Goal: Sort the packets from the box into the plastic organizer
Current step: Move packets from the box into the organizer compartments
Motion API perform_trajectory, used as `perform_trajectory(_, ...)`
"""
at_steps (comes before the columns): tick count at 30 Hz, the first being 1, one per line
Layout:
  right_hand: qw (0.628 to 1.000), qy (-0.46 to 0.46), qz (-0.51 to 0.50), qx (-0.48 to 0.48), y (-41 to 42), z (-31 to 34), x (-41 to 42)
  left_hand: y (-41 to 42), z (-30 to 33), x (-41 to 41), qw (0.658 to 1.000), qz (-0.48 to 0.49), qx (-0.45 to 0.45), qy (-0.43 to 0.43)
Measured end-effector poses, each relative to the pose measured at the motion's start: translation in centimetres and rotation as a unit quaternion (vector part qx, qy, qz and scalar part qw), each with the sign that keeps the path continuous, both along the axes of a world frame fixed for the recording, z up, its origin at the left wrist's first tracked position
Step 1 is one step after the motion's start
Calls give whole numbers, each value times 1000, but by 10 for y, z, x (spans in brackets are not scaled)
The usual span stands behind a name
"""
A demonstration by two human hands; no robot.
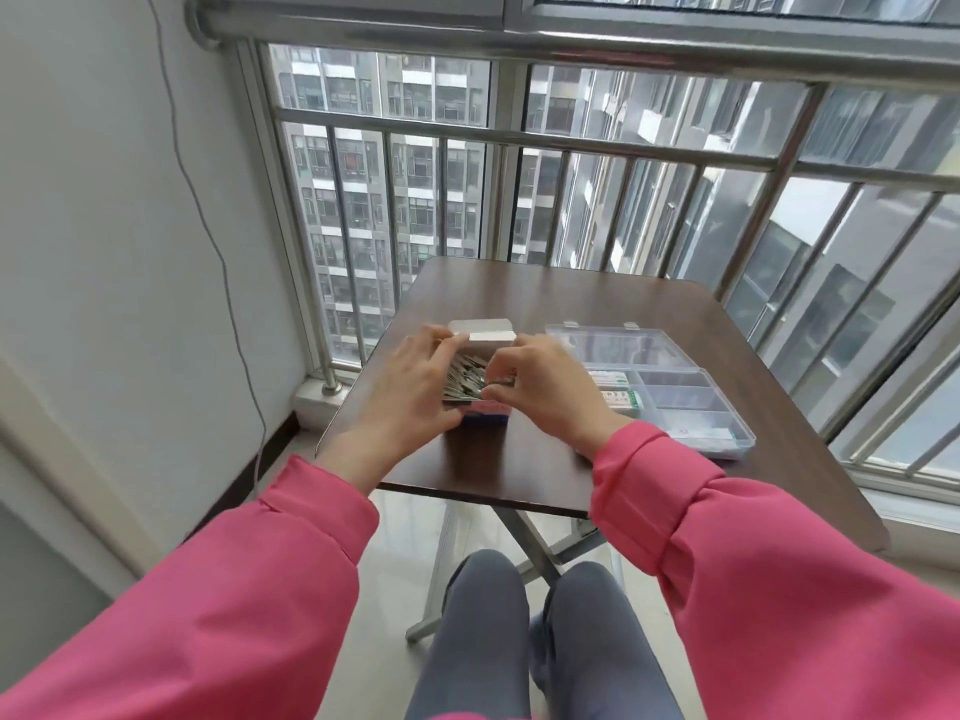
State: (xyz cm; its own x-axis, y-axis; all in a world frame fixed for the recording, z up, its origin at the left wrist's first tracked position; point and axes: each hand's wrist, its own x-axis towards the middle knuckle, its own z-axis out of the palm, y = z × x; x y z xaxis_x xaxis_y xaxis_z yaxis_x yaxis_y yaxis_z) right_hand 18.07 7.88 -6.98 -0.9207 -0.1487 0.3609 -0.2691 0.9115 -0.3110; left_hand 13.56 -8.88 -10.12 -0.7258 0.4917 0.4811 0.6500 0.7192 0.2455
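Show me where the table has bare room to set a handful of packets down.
Bare wood lies on the table between the box and the window edge, and along the near edge in front of the box. It is crowded in the middle: both hands, left and right, are at the packets, and the organizer fills the right side.

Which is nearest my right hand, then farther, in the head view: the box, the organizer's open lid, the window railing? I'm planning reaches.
From the right hand:
1. Box, at its fingertips, just left.
2. Organizer's open lid, just right and behind.
3. Window railing, far beyond the table.
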Motion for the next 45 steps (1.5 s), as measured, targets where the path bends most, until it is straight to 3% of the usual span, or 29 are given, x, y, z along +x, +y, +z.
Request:
perform_trajectory(5,993,7,-39,108,-12,0,-2,-5,3,5,1000,-9,9,-14)
perform_trajectory(12,988,85,14,131,-17,-8,-2,-1,5,10,998,4,44,-46)
perform_trajectory(17,988,37,-6,152,-18,-3,-5,0,9,10,997,7,32,-68)
perform_trajectory(24,980,54,-31,187,-24,-4,-4,0,13,11,996,14,33,-80)
perform_trajectory(30,971,74,7,225,-24,-4,-7,0,15,14,996,15,34,-85)
perform_trajectory(32,975,96,9,199,-21,-7,-4,0,15,14,996,13,32,-87)
perform_trajectory(38,992,114,-25,-37,-6,2,-2,5,17,12,995,11,27,-96)
perform_trajectory(45,995,41,1,-89,-3,0,-11,7,17,7,994,4,40,-105)
